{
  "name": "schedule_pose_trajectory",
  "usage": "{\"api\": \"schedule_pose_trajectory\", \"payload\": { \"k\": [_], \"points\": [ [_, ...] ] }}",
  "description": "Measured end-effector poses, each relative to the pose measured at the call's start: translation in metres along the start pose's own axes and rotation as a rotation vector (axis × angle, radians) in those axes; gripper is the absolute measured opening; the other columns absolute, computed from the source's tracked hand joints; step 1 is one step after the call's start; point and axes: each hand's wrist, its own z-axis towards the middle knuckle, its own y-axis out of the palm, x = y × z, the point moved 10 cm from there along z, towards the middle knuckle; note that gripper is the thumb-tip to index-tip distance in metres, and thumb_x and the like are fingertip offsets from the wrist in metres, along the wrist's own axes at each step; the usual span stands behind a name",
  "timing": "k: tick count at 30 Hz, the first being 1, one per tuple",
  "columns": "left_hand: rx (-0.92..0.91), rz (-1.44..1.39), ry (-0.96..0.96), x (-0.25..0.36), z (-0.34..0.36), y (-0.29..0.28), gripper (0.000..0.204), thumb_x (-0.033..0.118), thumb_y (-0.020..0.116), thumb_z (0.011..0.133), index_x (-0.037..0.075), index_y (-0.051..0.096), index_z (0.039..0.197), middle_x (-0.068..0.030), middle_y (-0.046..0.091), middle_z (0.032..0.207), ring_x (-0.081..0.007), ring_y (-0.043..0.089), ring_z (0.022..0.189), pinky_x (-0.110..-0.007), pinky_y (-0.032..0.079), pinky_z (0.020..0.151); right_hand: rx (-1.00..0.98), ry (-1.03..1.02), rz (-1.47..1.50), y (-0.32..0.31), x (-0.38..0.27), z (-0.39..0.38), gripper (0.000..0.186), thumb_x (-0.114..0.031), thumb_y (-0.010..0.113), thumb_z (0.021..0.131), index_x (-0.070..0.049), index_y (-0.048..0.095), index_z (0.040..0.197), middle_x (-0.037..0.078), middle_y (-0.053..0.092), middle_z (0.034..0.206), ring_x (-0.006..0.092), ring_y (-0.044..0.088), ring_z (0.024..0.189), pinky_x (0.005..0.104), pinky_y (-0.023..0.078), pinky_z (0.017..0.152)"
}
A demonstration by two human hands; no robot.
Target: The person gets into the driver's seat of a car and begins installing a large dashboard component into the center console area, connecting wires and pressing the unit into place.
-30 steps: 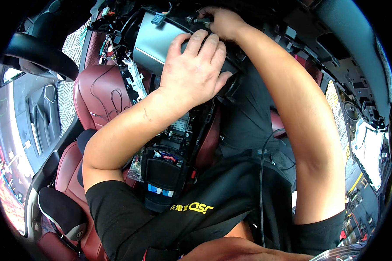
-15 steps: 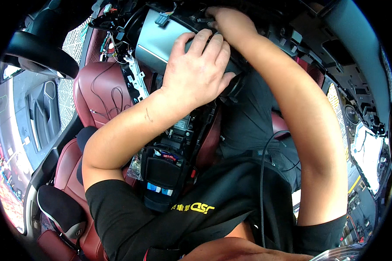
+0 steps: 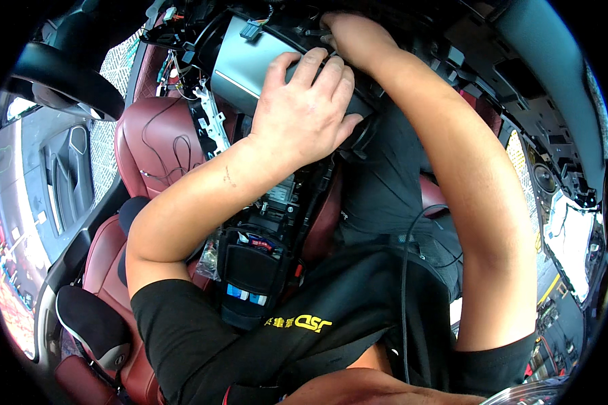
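Observation:
A silver-grey dashboard unit [image 3: 240, 64] with a smooth face stands tilted in the opened dashboard. Over its right edge lies my left hand [image 3: 304, 104], fingers bent around the edge and thumb stretched to the right. A blue-grey plug connector [image 3: 252, 30] with wires sits at the unit's top. Just beyond, my right hand [image 3: 358, 40] reaches into the dark dashboard cavity. Its fingers are bent inward beside a small dark rod-like piece [image 3: 315, 32]. The fingertips are partly in shadow, and what they hold cannot be made out.
Left of the unit are loose wires and a white bracket [image 3: 213, 125]. The red seat [image 3: 159, 135] bears a thin black cable. Below my left forearm is the open centre console tray [image 3: 250, 266]. A steering wheel [image 3: 61, 81] juts in at upper left. A black cable [image 3: 404, 304] crosses my shirt.
Both hands stay in nearly the same places. The fingers of my left hand have shifted very slightly on the unit's edge, and the whole view has moved a little.

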Motion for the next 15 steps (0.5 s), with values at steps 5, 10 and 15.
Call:
{"api": "schedule_pose_trajectory", "payload": {
  "k": [5,10,15],
  "points": [
    [-0.010,-0.011,-0.013,-0.003,-0.002,0.001,0.064,0.043,0.079,0.077,0.004,0.065,0.125,-0.0084,0.064,0.130,-0.0268,0.055,0.127,-0.047,0.040,0.105,-0.085,0.101,0.055,0.001,-0.007,0.000,0.036,-0.031,0.064,0.097,-0.009,0.068,0.124,0.021,0.070,0.121,0.0394,0.067,0.112,0.0500,0.054,0.095],
    [-0.015,0.003,-0.012,-0.002,0.002,0.002,0.064,0.042,0.080,0.076,0.004,0.065,0.125,-0.0091,0.064,0.130,-0.0271,0.055,0.127,-0.046,0.040,0.106,-0.073,0.256,-0.055,0.005,0.000,0.003,0.039,-0.038,0.060,0.100,-0.010,0.069,0.124,0.018,0.070,0.125,0.0377,0.066,0.117,0.0497,0.053,0.096],
    [-0.008,0.014,-0.011,0.000,0.001,0.001,0.065,0.042,0.081,0.075,0.003,0.065,0.124,-0.0091,0.064,0.130,-0.0273,0.055,0.126,-0.045,0.041,0.105,0.059,0.308,-0.156,-0.006,0.001,0.012,0.044,-0.037,0.054,0.100,-0.010,0.067,0.131,0.019,0.064,0.137,0.0356,0.059,0.131,0.0481,0.046,0.109]
  ]
}}
